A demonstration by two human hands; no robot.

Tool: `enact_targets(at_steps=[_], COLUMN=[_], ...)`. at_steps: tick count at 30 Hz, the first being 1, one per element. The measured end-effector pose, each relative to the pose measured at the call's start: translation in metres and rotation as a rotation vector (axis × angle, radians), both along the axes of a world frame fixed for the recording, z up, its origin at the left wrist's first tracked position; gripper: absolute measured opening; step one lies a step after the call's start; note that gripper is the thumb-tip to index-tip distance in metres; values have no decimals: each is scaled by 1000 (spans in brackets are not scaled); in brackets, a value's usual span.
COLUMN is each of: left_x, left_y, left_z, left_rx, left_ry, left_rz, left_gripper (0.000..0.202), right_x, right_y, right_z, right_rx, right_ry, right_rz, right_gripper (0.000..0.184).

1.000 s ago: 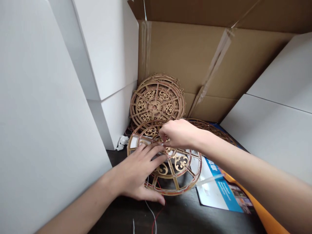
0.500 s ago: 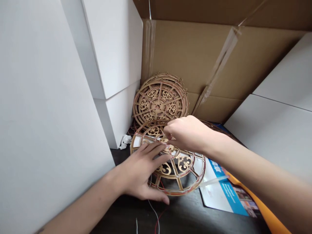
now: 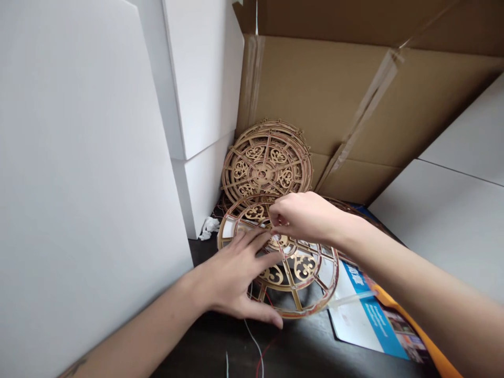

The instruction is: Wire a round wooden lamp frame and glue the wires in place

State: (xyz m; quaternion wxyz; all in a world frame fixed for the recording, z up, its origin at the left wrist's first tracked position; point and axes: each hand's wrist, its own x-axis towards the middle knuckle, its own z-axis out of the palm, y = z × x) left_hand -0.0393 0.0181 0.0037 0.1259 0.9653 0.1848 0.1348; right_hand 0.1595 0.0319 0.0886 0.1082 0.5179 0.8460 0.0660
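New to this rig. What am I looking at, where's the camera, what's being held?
No machine: a person works bare-handed; the single camera sits on their head, looking forward and down. The left hand lies open on a fretwork wooden disc flat on the dark table. The right hand curls its fingertips at the disc's centre; whether they grip anything is unclear. More discs lean against a cardboard box behind, white boxes stand left, a brochure lies right, thin wires trail from under the disc.
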Motion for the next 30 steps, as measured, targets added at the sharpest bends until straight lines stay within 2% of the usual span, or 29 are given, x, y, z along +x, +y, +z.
enact_targets(at_steps=[7,10,13,16,19,22,25,27,30], left_x=[-2,-2,-2,-3,-3,-3,-3,-4,-5], left_y=[0,-1,-1,0,1,1,1,0,-2], left_z=[3,1,-1,-2,-2,-2,-3,-4,-6], left_rx=[-47,-31,-5,12,15,7,32,51,78], left_ry=[-29,-5,2,-15,-52,-65,-48,-38,-28], left_rz=[7,25,21,16,8,0,-2,10,28], left_gripper=[87,87,87,88,88,85,86,85,85], right_x=[2,6,14,21,25,36,66,93,135], right_y=[7,8,3,-11,-36,-68,-106,-133,-166], right_z=[-7,-11,-7,6,20,21,0,-26,-68], right_rx=[-14,59,173,214,192,143,57,58,156], right_ry=[13,10,25,50,116,274,432,478,515], right_rz=[-9,-46,-113,-152,-146,-130,-253,-453,-841], right_gripper=[12,9,13,13,13,21,36,46,59])
